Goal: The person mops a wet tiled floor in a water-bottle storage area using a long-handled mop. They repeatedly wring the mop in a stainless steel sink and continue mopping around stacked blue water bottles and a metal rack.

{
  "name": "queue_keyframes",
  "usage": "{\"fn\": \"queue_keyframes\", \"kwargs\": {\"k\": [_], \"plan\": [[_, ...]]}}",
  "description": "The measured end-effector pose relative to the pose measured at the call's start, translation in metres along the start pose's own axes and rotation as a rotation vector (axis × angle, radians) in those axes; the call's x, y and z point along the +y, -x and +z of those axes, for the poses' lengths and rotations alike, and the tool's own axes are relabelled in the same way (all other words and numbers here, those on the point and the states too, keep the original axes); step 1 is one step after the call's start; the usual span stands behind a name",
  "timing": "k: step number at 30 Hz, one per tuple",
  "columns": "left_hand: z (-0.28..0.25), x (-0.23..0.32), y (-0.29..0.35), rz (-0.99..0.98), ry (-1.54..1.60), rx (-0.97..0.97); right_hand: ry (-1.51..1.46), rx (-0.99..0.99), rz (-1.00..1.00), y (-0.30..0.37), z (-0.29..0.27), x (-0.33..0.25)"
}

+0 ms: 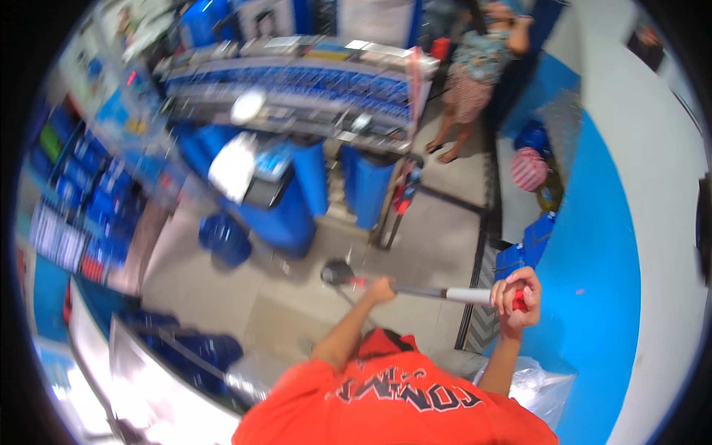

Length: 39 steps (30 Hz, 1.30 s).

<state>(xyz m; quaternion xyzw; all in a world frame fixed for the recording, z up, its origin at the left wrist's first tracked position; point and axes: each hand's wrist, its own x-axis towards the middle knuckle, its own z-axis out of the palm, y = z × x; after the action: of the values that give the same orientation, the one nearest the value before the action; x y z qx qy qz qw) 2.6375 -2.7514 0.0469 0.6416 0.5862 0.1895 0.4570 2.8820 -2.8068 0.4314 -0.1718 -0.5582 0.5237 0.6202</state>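
Note:
My left hand (382, 290) is closed round the lower shaft of a long-handled tool that looks like a mop (419, 291). Its shaft is grey, with a white sleeve and red parts. My right hand (519, 298) grips the red upper end, close to the blue wall. The pole slants across in front of my red shirt (415, 397). Down at the left end, near the floor, is its dark head (337, 273); blur hides what it is made of.
Blue bins (278, 222) stand under a cluttered shelf unit (289, 85). A round blue water jug (225, 239) sits on the tiled floor (285, 319). Blue boxes (525, 248) line the blue wall (601, 297). Another person (475, 74) stands at the far right.

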Motion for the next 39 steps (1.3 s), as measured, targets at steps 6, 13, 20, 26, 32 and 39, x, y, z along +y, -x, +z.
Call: {"fn": "queue_keyframes", "kwargs": {"k": [6, 13, 20, 26, 32, 39], "plan": [[-0.056, -0.055, 0.064, -0.228, -0.123, 0.372, -0.19, -0.368, 0.075, -0.027, 0.055, 0.062], [-0.082, 0.003, 0.158, -0.189, -0.115, 0.534, -0.37, -0.906, -0.153, -0.087, 0.127, 0.003], [-0.063, -0.075, 0.287, -0.535, 0.044, 0.8, -0.57, -1.349, 0.064, -0.012, 0.237, 0.084], [-0.07, -0.132, 0.332, -0.698, 0.09, 1.196, -0.583, -1.498, 0.074, 0.018, 0.304, 0.119], [-0.127, -0.25, 0.368, -0.723, 0.283, 1.343, -0.547, -1.58, 0.061, 0.036, 0.391, 0.198], [-0.22, -0.301, 0.409, -0.805, 0.217, 1.614, -0.416, -1.534, 0.043, 0.063, 0.52, 0.324]]}}
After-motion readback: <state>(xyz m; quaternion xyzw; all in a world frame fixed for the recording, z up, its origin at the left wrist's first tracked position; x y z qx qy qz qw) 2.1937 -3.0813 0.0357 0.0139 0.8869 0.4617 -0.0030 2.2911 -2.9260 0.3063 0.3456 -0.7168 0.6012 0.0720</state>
